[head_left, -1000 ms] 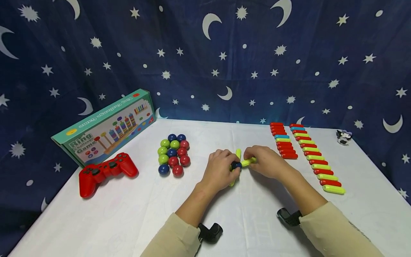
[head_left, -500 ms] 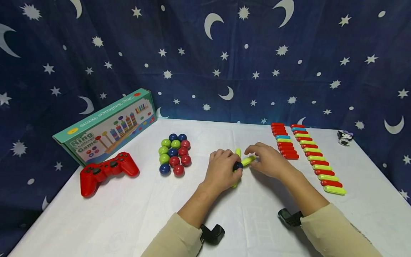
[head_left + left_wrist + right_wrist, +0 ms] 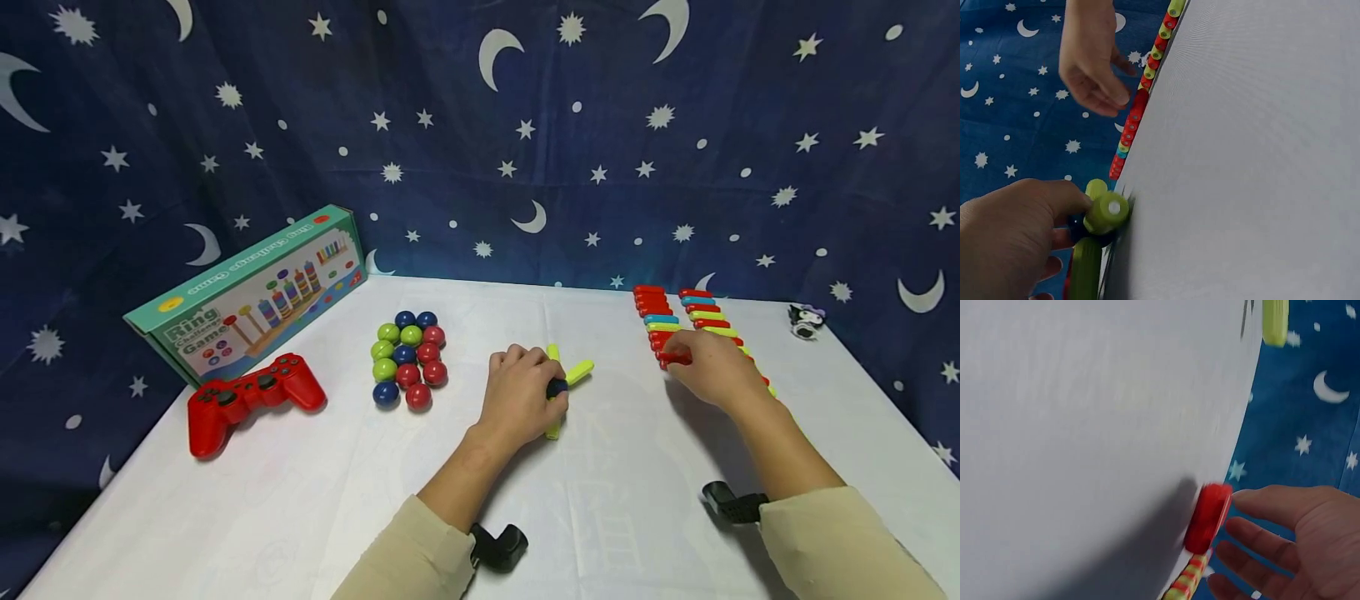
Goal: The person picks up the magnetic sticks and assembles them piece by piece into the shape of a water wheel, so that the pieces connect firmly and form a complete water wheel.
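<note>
My left hand grips a dark blue ball near the table's middle, partly hidden by the fingers. Yellow-green rods stick out around this ball; one yellow-green rod points to the back right. In the left wrist view, a yellow-green rod shows its round end beside the left thumb. My right hand reaches over the near end of the left rod column, fingers relaxed and slightly bent. Its thumb and fingertips are right at a red rod, seen blurred in the right wrist view.
Red, blue and yellow-green rods lie in two columns at right. Several red, green and blue balls are grouped left of centre. A red game controller and a game box stand at left. A small figurine is at back right.
My right hand let go of the yellow-green rod by the blue ball and moved right to the rod columns. The left hand stays almost in place on the ball.
</note>
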